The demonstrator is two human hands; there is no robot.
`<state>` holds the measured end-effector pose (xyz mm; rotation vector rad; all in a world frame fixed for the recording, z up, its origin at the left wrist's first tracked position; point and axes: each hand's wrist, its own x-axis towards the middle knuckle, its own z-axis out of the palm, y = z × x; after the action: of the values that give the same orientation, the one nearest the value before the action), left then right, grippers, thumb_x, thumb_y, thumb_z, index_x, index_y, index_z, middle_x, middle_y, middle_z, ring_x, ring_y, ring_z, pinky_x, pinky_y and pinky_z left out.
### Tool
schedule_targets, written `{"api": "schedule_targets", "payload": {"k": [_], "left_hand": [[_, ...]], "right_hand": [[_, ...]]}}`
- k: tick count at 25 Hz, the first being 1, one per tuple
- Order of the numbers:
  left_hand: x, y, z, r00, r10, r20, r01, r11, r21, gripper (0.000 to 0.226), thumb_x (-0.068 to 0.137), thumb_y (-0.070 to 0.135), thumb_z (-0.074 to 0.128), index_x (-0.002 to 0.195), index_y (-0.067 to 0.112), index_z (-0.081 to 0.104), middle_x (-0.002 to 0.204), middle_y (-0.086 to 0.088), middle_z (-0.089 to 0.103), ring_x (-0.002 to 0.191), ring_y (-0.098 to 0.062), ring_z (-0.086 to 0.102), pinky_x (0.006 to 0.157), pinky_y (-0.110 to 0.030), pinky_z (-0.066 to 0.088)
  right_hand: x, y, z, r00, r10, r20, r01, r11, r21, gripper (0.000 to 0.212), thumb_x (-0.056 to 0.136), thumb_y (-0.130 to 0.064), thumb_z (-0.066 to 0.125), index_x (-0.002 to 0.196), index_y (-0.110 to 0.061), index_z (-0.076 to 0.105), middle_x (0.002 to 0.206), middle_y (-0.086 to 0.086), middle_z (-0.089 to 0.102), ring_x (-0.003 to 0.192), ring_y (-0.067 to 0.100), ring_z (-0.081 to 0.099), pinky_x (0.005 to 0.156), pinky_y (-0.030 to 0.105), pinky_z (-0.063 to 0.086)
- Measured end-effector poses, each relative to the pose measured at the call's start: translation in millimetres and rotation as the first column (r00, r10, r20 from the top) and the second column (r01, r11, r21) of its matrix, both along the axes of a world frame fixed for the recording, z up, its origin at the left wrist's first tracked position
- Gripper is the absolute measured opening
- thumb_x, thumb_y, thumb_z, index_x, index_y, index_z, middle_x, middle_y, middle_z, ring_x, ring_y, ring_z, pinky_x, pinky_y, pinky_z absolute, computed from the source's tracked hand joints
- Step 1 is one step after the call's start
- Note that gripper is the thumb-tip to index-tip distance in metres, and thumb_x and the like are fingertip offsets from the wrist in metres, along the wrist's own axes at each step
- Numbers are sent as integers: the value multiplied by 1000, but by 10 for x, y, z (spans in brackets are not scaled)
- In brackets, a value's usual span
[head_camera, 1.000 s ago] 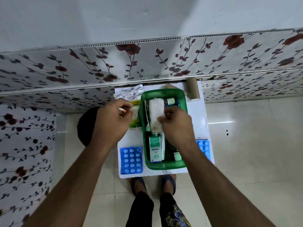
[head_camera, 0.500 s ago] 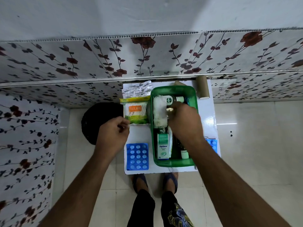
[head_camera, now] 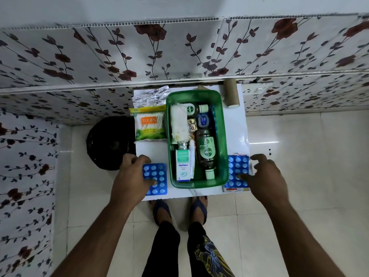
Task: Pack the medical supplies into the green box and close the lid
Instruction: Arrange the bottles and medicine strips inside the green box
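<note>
My left hand (head_camera: pixel 130 176) grips the blue foil blister pack (head_camera: pixel 157 174) at eight o'clock of the open green plastic box (head_camera: pixel 199 185); my right hand (head_camera: pixel 265 176) stays loose-fingered, thumb touching the second blue blister pack (head_camera: pixel 236 166) at four o'clock

Lidless green box (head_camera: pixel 199 183), upright, partly packed

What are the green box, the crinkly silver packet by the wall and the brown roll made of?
Green box: glossy, slightly see-through, likely plastic. Silver packet: creased and shiny, looks like foil. Brown roll: matt tan, pale end, perhaps cardboard or rolled bandage.
</note>
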<state>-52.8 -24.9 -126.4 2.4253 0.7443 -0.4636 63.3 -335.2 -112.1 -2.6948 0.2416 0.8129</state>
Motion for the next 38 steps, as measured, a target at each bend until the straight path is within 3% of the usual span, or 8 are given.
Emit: {"api": "schedule_targets", "payload": {"k": [3,9,15,20,22,27,32,38], "left_hand": [[28,-22,3,998,-29,48,27,999,41,45,59,11,86,95,19,61,105,1,43,98,-23,47,74,-37,46],[-11,132,114,995,62,76,-59,998,-34,37,69,12,82,72,26,47,65,9,57,66,-6,54,49,-26,37],[108,331,541,989,139,40,-126,963,-237,30,72,5,80,81,30,65,81,6,68,78,-14,64,64,-17,47],[451,343,1289,922,256,291,-161,936,-314,38,82,7,71,91,44,66,82,32,69,78,7,67,64,-4,46],[739,-9,1322,924,170,342,-55,945,-322,35,81,8,71,93,41,69,83,32,68,77,12,63,66,-3,44],[1172,-769,816,974,-151,169,177,972,-152,19,87,12,66,101,25,66,96,2,68,76,-12,57,54,-24,40],[1090,-953,457,914,-374,155,355,924,140,15,82,32,68,95,27,64,86,3,70,94,-25,55,79,-39,33],[1103,-940,423,837,-545,52,519,820,240,28,78,27,73,105,21,69,102,-3,67,97,-27,55,81,-39,37]], "right_hand": [[-8,-56,-101,999,-37,36,37,999,-2,51,72,-34,82,114,-24,56,109,4,63,87,24,64,69,35,50],[23,-63,-131,981,-191,-29,193,968,163,46,73,-16,80,111,-22,54,93,-2,66,80,19,63,59,30,46],[52,-83,-121,958,-270,-100,287,927,244,43,74,-12,82,105,-22,54,77,-9,62,69,8,60,51,23,40],[127,-199,19,896,-388,-216,442,816,371,20,81,-8,76,90,-14,59,74,2,65,67,11,62,50,27,42],[148,-245,123,877,-408,-256,481,770,419,14,83,-3,72,88,-10,60,80,5,67,69,13,62,52,28,42],[232,-334,407,856,-475,-205,509,700,500,23,84,3,68,99,-12,61,79,0,68,64,9,63,51,20,40],[323,-373,604,864,-480,-154,468,652,596,41,86,0,66,116,-27,64,84,3,69,67,10,65,59,28,43],[370,-87,749,917,-391,-79,345,678,649,30,86,-3,68,104,-27,65,68,-12,73,58,-4,65,47,9,43]]}}
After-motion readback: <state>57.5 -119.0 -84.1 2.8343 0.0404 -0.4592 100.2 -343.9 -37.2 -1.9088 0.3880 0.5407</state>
